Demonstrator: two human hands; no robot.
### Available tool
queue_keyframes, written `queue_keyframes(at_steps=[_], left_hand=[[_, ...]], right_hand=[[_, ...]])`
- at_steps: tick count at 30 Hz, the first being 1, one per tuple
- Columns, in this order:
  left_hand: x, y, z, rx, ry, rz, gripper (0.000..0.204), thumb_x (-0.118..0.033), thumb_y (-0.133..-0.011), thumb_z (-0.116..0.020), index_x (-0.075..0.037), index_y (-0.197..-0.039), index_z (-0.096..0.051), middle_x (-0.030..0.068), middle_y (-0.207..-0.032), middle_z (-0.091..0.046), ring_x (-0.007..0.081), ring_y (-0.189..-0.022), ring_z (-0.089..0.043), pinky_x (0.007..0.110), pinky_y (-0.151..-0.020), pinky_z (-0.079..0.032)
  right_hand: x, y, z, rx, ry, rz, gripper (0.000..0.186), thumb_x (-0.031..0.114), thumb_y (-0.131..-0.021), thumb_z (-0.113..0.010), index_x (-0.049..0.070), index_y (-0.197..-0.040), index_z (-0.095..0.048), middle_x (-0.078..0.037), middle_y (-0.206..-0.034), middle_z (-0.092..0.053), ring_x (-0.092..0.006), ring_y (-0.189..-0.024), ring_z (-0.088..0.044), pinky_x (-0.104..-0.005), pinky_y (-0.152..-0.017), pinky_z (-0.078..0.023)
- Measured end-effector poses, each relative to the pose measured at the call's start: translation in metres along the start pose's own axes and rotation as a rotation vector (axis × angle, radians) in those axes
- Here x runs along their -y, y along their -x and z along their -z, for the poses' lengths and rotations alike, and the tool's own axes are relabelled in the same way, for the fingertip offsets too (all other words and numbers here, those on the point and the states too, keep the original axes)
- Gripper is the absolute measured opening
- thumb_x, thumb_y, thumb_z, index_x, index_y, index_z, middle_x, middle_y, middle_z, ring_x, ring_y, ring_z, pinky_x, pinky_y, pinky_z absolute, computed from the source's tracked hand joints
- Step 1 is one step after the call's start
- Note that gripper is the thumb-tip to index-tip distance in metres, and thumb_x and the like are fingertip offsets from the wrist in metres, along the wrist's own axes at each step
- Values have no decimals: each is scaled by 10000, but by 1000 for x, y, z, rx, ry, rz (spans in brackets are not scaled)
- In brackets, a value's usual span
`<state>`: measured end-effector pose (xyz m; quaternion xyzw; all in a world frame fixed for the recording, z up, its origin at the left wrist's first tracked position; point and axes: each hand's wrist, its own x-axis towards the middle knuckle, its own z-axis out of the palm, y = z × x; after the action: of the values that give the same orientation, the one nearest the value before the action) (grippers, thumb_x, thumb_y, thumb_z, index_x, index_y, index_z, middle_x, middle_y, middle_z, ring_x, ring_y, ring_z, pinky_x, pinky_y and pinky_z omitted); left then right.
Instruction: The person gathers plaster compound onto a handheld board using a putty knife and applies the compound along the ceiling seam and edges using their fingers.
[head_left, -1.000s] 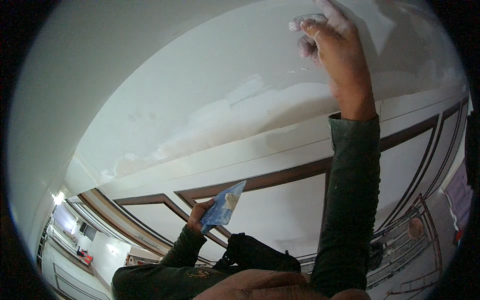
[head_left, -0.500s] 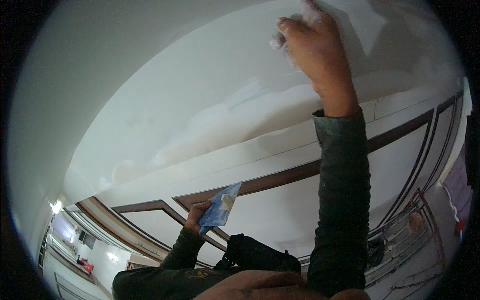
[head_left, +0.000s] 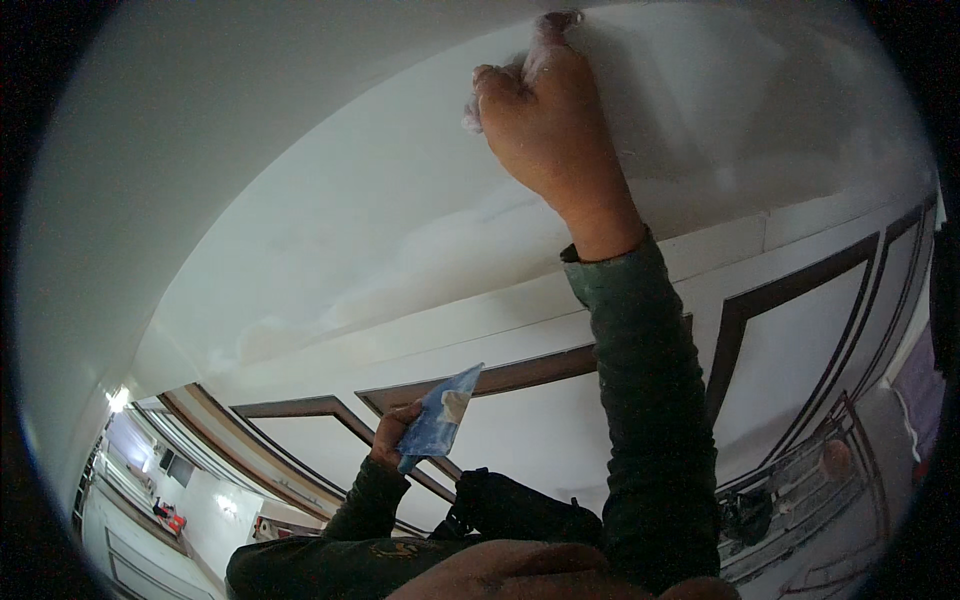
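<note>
At lower left, my left hand (head_left: 392, 437) is closed round the near edge of a flat blue scraper (head_left: 440, 418), which carries a pale lump of putty (head_left: 454, 405). My right hand (head_left: 548, 130) reaches up to the white surface overhead, close to its curved edge. White paste coats its fingers. One finger stretches forward to the edge, while the thumb and others are curled in; whatever they may hold is hidden. Whitish, uneven patches show on the overhead surface (head_left: 400, 215) below and left of this hand.
Brown-framed wall panels (head_left: 530, 372) run beneath the overhead surface. A metal rack-like frame (head_left: 810, 500) stands low at right, with a dark bundle (head_left: 748, 512) by it. A lit room (head_left: 190, 490) opens at far lower left. A black bag-like object (head_left: 520, 508) is near my body.
My right hand has moved left, its outstretched finger now at the curved edge. My left hand and the scraper stay nearly in place. The view has shifted slightly.
</note>
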<state>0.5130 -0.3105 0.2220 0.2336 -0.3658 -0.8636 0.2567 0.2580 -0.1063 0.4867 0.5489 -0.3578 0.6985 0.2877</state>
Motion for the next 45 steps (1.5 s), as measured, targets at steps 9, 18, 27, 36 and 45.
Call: queue_keyframes(at_steps=[9,18,27,36,45], left_hand=[[9,2,4,40,-56,-56,282,-139,-861,-488,69,-1050,-492,174,-878,-618,245,-675,-641,330,-576,-563],[-2,0,4,92,-83,23,305,-138,-854,-497,67,-1078,-468,199,-952,-594,282,-798,-630,373,-684,-555],[6,5,-10,33,-22,28,290,-143,-867,-493,35,-1094,-470,149,-953,-590,230,-769,-619,343,-661,-545],[7,9,5,94,-11,22,299,-177,-879,-469,13,-1111,-477,138,-952,-595,224,-805,-611,324,-700,-532],[5,11,-2,39,-35,-25,307,-149,-875,-453,12,-1136,-469,140,-972,-593,220,-820,-608,312,-721,-524]], right_hand=[[4,6,-20,14,333,61,619,27,-737,-418,-304,-1148,-94,-146,-513,-506,-210,-477,-540,-307,-480,-448],[-19,15,24,-190,381,85,561,195,-839,-516,-61,-1287,-295,-216,-807,-578,-232,-735,-587,-361,-692,-496],[-2,-9,61,-131,150,-222,642,3,-740,-430,-128,-1307,-160,-51,-568,-454,-104,-495,-433,-237,-486,-418],[-18,-1,-24,-113,457,194,641,133,-718,-515,-260,-1142,-239,-239,-628,-548,-326,-571,-568,-398,-531,-477],[4,21,-54,189,450,60,642,86,-738,-491,-237,-1206,-192,-156,-533,-508,-247,-474,-539,-327,-443,-446]])
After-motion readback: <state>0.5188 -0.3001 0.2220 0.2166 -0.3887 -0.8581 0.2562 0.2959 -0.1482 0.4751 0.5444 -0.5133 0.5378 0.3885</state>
